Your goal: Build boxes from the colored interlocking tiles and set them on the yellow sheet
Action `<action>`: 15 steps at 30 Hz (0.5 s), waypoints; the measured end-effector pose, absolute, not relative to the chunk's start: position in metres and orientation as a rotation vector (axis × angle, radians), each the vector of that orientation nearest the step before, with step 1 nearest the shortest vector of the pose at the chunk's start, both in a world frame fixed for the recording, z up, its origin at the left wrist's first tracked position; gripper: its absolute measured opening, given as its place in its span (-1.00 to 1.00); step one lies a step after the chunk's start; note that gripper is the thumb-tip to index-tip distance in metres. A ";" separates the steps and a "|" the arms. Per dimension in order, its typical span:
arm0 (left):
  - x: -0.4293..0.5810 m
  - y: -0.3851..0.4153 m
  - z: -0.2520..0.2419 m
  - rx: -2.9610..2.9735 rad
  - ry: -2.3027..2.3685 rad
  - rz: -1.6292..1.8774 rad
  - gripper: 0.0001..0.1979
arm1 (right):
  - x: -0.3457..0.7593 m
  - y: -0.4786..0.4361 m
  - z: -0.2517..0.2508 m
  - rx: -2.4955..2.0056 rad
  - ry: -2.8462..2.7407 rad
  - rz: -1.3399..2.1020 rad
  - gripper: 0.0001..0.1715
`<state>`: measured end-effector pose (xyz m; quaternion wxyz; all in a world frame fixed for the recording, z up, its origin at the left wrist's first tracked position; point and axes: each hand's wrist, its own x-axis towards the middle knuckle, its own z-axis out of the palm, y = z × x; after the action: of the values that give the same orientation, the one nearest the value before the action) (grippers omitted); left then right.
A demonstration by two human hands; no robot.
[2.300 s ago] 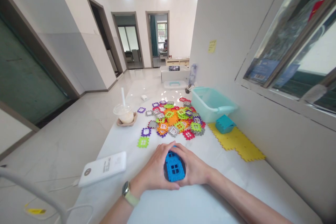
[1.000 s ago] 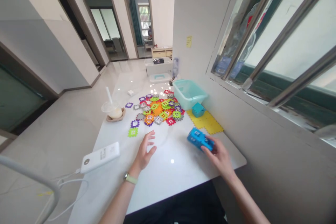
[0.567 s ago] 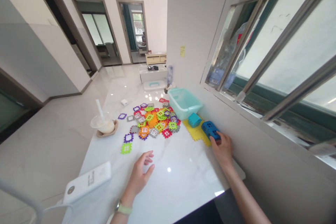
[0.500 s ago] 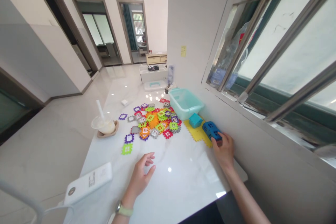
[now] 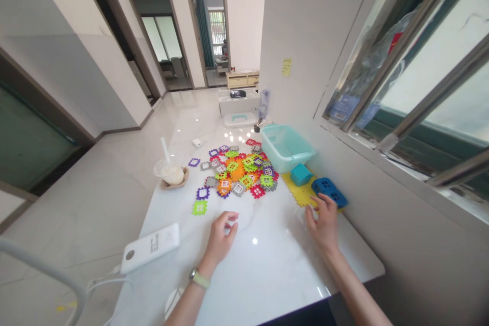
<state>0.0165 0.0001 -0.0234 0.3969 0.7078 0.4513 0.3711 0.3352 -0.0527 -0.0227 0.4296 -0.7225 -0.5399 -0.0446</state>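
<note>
The interlocking tiles (image 5: 239,173) and the blue tile house (image 5: 329,192) are moulded plastic with a matt finish, while the storage tub (image 5: 286,147) is translucent aqua plastic with a soft sheen. The white marble-veined tabletop (image 5: 267,265) looks smooth and glossy, the yellow foam mat (image 5: 296,188) matt, and the window frame (image 5: 431,76) dull metal.

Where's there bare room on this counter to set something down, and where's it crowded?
The widest bare marble counter lies between your left hand and right hand, below the plastic tile pile. A smaller patch sits between the power bank and the tiles. It's crowded on the right, around the teal tub, yellow foam mat and blue block.
</note>
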 end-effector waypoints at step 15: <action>0.022 0.009 -0.032 1.900 1.103 0.915 -0.84 | 0.348 -0.036 -0.038 -1.838 -1.437 -0.221 -0.62</action>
<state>0.0216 0.0088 -0.0316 0.3715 0.7413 0.4303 0.3568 0.3481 -0.0361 -0.0380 0.3884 -0.7227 -0.5651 -0.0870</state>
